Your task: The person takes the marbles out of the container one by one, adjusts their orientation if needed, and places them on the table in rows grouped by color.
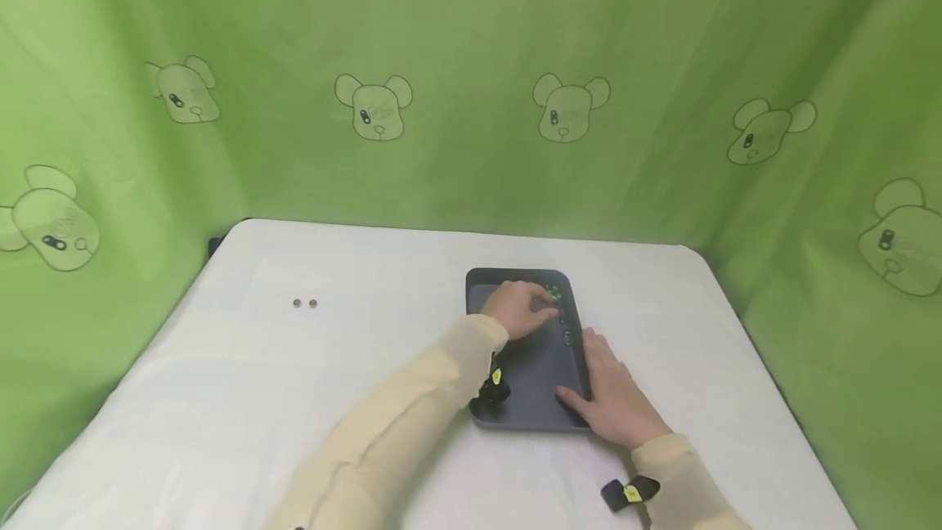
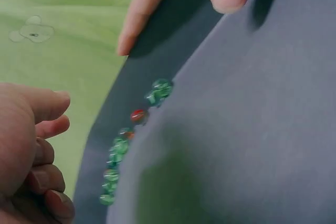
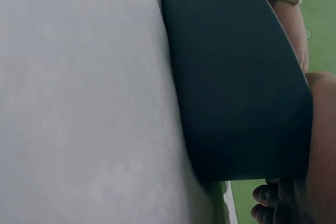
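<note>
A dark grey rectangular tray (image 1: 537,387) lies on the white table. Green glass marbles (image 2: 118,150) and a red one (image 2: 138,116) line up along its right wall, partly covered by my left hand in the head view. That left hand (image 1: 518,309) is over the far part of the tray beside the marbles. Its thumb and index finger stand apart with nothing visible between them; the other fingers curl in. My right hand (image 1: 618,399) grips the tray's near right side, thumb over the rim and inside, fingers along the outer wall.
Two small brownish round pieces (image 1: 305,303) lie on the white tablecloth (image 1: 368,334) left of the tray. A green curtain (image 1: 471,178) with mouse-head drawings surrounds the table at the back and sides. Black straps (image 1: 630,493) are on both wrists.
</note>
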`<state>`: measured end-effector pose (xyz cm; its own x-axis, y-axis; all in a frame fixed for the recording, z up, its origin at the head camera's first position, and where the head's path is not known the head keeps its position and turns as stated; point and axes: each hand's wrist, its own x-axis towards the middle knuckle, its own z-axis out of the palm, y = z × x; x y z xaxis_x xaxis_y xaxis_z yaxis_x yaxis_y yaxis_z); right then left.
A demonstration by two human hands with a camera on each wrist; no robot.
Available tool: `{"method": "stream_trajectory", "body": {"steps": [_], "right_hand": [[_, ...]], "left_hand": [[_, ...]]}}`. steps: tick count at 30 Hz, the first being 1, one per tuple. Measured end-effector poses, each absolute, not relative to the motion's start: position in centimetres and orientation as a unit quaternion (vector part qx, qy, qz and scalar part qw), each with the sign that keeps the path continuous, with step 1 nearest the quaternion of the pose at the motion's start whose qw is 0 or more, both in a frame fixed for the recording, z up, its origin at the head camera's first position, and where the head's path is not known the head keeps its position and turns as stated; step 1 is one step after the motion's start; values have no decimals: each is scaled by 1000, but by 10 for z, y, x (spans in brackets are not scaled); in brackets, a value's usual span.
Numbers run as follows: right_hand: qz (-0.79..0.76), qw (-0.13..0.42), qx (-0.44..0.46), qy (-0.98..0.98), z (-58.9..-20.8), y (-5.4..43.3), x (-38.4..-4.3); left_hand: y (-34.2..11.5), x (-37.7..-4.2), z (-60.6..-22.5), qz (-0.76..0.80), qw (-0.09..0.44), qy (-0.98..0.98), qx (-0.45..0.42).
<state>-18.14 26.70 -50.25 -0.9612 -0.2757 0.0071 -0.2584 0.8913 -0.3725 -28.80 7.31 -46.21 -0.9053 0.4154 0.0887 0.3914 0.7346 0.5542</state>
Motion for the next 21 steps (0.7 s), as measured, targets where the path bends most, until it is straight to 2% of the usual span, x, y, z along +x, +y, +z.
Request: {"method": "stream_trajectory", "body": {"steps": [9, 14, 21], "right_hand": [[-190, 13, -144, 971, -507, 269, -181], [-188, 12, -142, 972, -508, 270, -183], [-186, 18, -142, 972, -507, 269, -182]], "left_hand": [[95, -289, -491, 335, 36, 924, 181], [102, -291, -496, 333, 14, 923, 191], [107, -292, -507, 326, 9, 927, 186]]}}
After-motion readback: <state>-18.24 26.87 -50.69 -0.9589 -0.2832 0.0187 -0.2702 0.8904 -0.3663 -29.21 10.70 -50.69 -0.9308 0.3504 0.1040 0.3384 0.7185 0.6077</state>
